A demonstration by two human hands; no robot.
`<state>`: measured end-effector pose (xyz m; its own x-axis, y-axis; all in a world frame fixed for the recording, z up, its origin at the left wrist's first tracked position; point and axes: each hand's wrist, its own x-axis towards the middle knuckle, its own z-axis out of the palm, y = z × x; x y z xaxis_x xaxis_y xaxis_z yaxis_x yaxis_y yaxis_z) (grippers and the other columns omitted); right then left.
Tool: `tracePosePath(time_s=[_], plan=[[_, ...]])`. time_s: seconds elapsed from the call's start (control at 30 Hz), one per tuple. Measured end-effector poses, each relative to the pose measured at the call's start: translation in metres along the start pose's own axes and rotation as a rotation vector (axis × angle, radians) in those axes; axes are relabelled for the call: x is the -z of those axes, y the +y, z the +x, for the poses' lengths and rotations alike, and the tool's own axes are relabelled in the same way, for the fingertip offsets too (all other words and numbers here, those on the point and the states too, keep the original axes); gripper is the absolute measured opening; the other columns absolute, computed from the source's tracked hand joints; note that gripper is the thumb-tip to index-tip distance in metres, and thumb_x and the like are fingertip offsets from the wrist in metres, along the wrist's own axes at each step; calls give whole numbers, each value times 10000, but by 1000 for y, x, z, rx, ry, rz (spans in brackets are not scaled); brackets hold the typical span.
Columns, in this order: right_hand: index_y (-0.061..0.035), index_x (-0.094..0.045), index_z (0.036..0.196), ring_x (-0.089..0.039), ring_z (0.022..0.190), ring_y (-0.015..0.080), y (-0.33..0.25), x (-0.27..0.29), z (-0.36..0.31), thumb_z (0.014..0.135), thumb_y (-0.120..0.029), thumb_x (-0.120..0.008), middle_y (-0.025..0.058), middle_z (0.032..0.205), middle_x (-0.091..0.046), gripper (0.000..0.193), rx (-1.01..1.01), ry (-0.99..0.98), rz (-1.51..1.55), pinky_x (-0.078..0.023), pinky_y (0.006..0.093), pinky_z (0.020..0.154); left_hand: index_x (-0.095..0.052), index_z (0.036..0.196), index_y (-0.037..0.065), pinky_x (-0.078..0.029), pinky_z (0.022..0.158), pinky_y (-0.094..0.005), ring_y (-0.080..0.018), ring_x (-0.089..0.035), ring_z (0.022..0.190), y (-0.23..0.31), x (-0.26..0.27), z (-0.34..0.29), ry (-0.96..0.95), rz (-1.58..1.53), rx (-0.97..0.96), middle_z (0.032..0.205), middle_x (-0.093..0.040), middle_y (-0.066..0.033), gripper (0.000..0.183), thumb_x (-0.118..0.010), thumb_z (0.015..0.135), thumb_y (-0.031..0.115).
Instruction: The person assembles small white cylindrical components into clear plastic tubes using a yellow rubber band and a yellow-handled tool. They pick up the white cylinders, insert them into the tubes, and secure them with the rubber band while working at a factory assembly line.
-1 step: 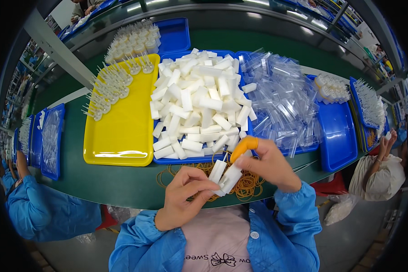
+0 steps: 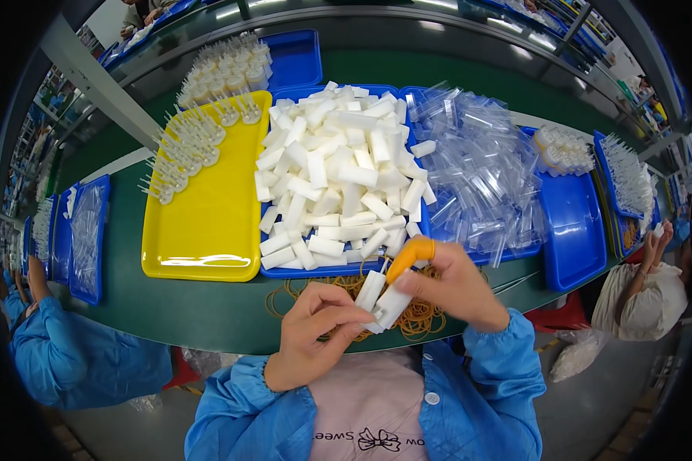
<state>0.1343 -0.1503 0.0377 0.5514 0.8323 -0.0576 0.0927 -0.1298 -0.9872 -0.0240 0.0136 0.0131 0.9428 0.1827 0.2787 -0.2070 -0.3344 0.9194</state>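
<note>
Above the table's near edge, my left hand (image 2: pixel 311 326) pinches the lower end of a white plastic piece (image 2: pixel 372 326) with thumb and forefinger. Two white foam blocks (image 2: pixel 394 306) stand side by side on it, a thin prong showing near the top of the left one. My right hand (image 2: pixel 460 290), an orange finger cot (image 2: pixel 410 255) on its forefinger, grips the upper end of the right foam block between thumb and forefinger. Under both hands lies a heap of tan rubber bands (image 2: pixel 423 316), partly hidden.
Beyond my hands, foam blocks (image 2: pixel 338 165) heap up in a blue tray. Left of it is a yellow tray (image 2: pixel 200 230) with pronged white pieces (image 2: pixel 188 146). Clear plastic sleeves (image 2: pixel 477 173) fill another tray, beside a blue tray (image 2: pixel 573 246). Co-workers sit at both sides.
My right hand has shifted slightly left and down along the right foam block. My left hand keeps its place.
</note>
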Motion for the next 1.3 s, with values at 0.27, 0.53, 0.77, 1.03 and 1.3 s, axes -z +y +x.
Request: tracePosePath(time_s=[0.27,0.53,0.77,1.03,1.3], plan=[[-56,-677,853,-512,715,170,-5,-22,-16,767,-183,-735,47,760,-549,164,122,121,-101,-402,295,633,-581,1068,29,-485,713,-289,-210,-570,849,-10,-5,0,117,-5,-130,1037,-544,-129,406,-753,701,6],[-67,-667,954,-537,824,275,-9,-24,-19,725,-163,-737,97,894,-601,258,316,151,-312,-413,354,735,-466,1208,6,-491,845,-322,-224,-549,1020,-8,-10,6,-20,-213,18,1188,-436,-140,566,-740,712,16],[-37,-621,1013,-553,807,291,0,38,-48,717,-225,-745,96,867,-594,371,140,750,-1182,-412,393,700,-470,1198,-2,-463,907,-323,-190,-527,1082,-18,-4,1,34,-397,118,1192,-428,-102,512,-704,743,-20],[-34,-583,1142,-549,653,242,47,49,-60,735,-184,-731,61,731,-577,458,-48,768,-1137,-413,374,624,-465,1203,-6,-439,938,-328,-185,-522,1099,-16,-10,6,-34,-508,153,1187,-447,-94,484,-679,769,-33],[-2,-489,1175,-638,863,173,15,15,-46,767,35,-619,95,904,-615,430,67,681,31,-499,303,765,-449,1231,-3,-448,930,-323,-176,-547,1080,-9,-3,3,-99,-584,295,1185,-494,-109,492,-666,791,-39]])
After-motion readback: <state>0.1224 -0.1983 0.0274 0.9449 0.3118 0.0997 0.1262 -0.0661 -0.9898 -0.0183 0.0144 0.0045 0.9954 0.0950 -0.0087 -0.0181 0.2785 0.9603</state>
